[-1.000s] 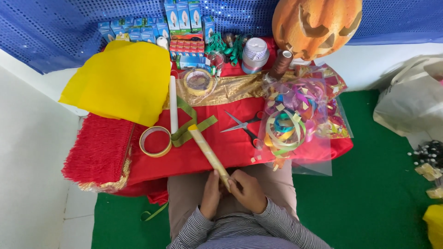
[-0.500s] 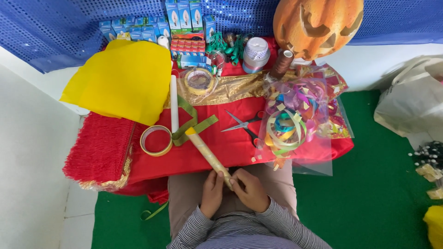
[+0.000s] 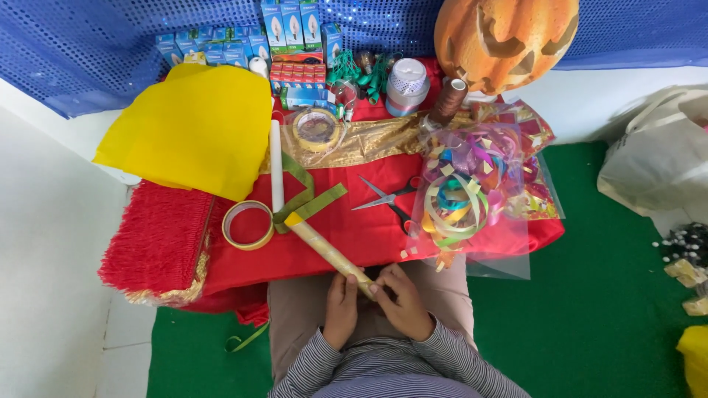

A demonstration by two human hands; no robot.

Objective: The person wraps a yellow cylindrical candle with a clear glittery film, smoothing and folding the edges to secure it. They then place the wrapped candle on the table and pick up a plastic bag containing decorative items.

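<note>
Red fringed cloth (image 3: 158, 239): lies at the far left edge of the low table, gold trim along its near edge.
Yellow sheet (image 3: 193, 129): lies spread above the fringed cloth, partly over the red tablecloth (image 3: 354, 236).
Tape roll (image 3: 248, 224): lies flat on the red tablecloth, just beside the fringe.
White stick (image 3: 276, 166): lies straight, running away from the person, right of the yellow sheet.
Green ribbon (image 3: 308, 199): crosses the white stick's near end and touches the far tip of the gold tube.
Gold tube (image 3: 324, 248): a long slim rolled tube, slanted from the green ribbon down to the person's lap; its near end is in both hands.
Left hand (image 3: 341, 308): over the lap, fingers curled, thumb and fingertips pinching the tube's near end from the left.
Right hand (image 3: 402, 301): just beside the left, fingers bent, fingertips pressing the same end from the right.
Scissors (image 3: 389, 199): lie open on the red tablecloth, right of the tube, well apart from the hands.
Ribbon coils (image 3: 461, 188): many colours in a clear bag, right of the scissors.
Pumpkin lantern (image 3: 505, 37): orange, carved, at the table's far right corner.
White bag (image 3: 660, 158): on the green floor at the right.
</note>
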